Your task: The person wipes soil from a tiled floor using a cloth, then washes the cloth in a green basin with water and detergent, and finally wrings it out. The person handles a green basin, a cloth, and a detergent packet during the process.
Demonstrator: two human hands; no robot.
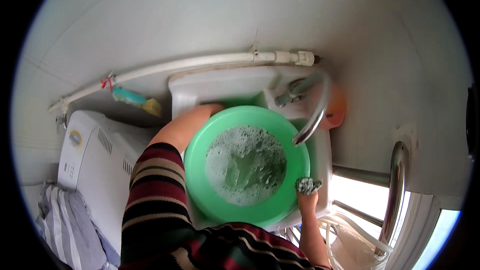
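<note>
A round green plastic basin [195, 180] holding sudsy, cloudy water [245, 167] rests in a white ceramic sink [210, 77]. My left hand [214, 109] reaches behind the basin's far left rim, and its fingers are hidden there. At the basin's right rim, my right hand [308, 197] is closed on a steel-wool-like scouring pad [308, 186]. The curved spout of a chrome faucet [309, 127] hangs over the basin's right rim, above my right hand.
Left of the sink stands a white appliance with a dial [75, 138], and a striped grey cloth [71, 225] lies beside it. A white pipe [195, 62] runs along the wall, with a brush [129, 95] tied to it. An orange container [333, 108] and a metal rail [397, 187] are at right.
</note>
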